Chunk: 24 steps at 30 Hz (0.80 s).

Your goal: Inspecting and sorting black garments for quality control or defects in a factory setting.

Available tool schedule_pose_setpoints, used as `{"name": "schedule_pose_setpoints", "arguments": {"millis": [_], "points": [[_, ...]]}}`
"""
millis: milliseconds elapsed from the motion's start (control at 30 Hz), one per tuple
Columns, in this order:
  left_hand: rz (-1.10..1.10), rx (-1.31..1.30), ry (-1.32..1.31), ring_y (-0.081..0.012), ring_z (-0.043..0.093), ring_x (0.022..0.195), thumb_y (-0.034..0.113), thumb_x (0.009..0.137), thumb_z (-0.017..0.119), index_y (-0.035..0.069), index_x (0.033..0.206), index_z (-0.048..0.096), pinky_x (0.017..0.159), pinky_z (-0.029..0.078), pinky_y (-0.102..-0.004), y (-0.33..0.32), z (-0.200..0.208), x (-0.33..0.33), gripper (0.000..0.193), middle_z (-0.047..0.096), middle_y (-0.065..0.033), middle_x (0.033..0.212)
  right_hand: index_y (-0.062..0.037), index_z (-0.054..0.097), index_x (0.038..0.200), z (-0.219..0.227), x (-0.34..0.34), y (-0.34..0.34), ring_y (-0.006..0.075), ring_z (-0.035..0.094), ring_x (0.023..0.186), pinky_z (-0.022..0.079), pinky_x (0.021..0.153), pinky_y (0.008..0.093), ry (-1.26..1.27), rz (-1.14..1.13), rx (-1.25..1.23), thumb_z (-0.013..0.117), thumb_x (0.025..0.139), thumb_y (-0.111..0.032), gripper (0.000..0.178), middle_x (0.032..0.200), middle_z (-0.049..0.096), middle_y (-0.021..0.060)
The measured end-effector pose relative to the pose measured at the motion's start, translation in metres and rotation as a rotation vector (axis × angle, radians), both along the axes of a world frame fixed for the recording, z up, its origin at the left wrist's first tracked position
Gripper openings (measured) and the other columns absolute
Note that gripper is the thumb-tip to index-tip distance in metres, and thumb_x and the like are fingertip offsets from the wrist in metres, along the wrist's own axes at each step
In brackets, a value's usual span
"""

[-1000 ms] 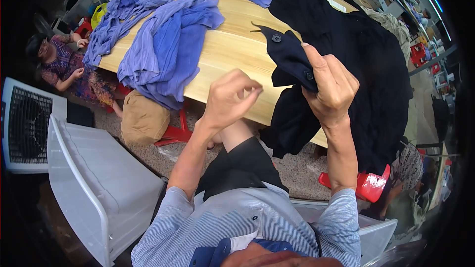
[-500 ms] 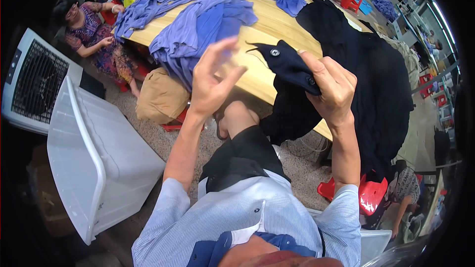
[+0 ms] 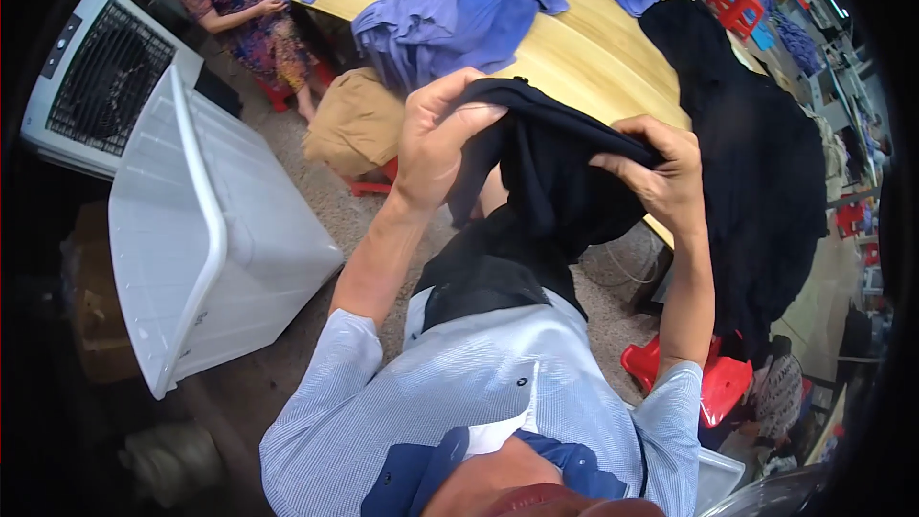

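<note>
A black garment (image 3: pixel 565 163) is stretched between my hands above the near edge of the wooden table (image 3: pixel 613 62). My left hand (image 3: pixel 436 139) is closed on one end of its folded upper edge, thumb on top. My right hand (image 3: pixel 665 172) pinches the same edge farther right. The cloth hangs down in folds toward my lap. Which part of the garment I hold cannot be made out. Beyond my right hand, a heap of black cloth (image 3: pixel 756 172) covers the table's right end and droops over its side.
Purple-blue garments (image 3: pixel 459 19) lie across the table. To the left stand a large white plastic bin (image 3: pixel 249 201), an air cooler (image 3: pixel 105 77) and a tan cloth bundle (image 3: pixel 359 124). A seated person (image 3: pixel 244 19) is at far left. A red stool (image 3: pixel 723 388) sits by my right elbow.
My left hand, free and blurred before, now grips the black garment. The buttoned piece in my right hand has swung out of sight, and the cloth is spread between both hands.
</note>
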<state>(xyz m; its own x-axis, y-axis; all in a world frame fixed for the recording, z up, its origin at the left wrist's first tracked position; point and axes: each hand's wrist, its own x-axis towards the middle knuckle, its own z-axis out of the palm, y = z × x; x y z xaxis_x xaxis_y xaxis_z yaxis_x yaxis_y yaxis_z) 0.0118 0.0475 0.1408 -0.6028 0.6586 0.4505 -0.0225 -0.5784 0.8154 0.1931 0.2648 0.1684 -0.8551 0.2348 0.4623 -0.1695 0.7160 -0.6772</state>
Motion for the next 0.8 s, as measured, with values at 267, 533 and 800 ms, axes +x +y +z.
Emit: {"name": "schedule_pose_setpoints", "arguments": {"millis": [267, 533, 800], "points": [[0.178, -0.004, 0.209, -0.0080, 0.060, 0.093, -0.004, 0.097, 0.062, -0.005, 0.106, 0.070, 0.084, 0.046, -0.0231, -0.030, 0.003, 0.003, 0.012, 0.067, -0.0018, 0.099, 0.0030, 0.076, 0.097, -0.020, 0.004, -0.009, 0.0096, 0.069, 0.080, 0.052, 0.074, 0.0233, 0.138, -0.031, -0.171, 0.085, 0.086, 0.008, 0.014, 0.089, 0.075, 0.0029], [0.431, 0.055, -0.272, -0.0168, 0.068, 0.119, 0.011, 0.107, 0.062, -0.006, 0.128, 0.070, 0.107, 0.051, -0.0300, -0.021, -0.023, -0.009, 0.029, 0.074, -0.0113, 0.126, 0.0017, 0.073, 0.103, -0.032, -0.085, -0.022, 0.0084, 0.060, 0.080, 0.049, 0.074, 0.0271, 0.112, -0.095, -0.327, 0.079, 0.098, -0.006, 0.011, 0.085, 0.068, -0.0004], [0.318, 0.135, -0.534, -0.0139, 0.074, 0.105, 0.019, 0.109, 0.065, 0.002, 0.122, 0.073, 0.097, 0.058, -0.0312, -0.040, -0.017, -0.039, 0.023, 0.078, -0.0049, 0.116, 0.0035, 0.074, 0.115, -0.097, -0.191, -0.059, 0.0091, 0.063, 0.087, 0.052, 0.080, 0.0275, -0.094, 0.177, -0.570, 0.074, 0.106, -0.018, 0.024, 0.090, 0.070, 0.0009]]}}
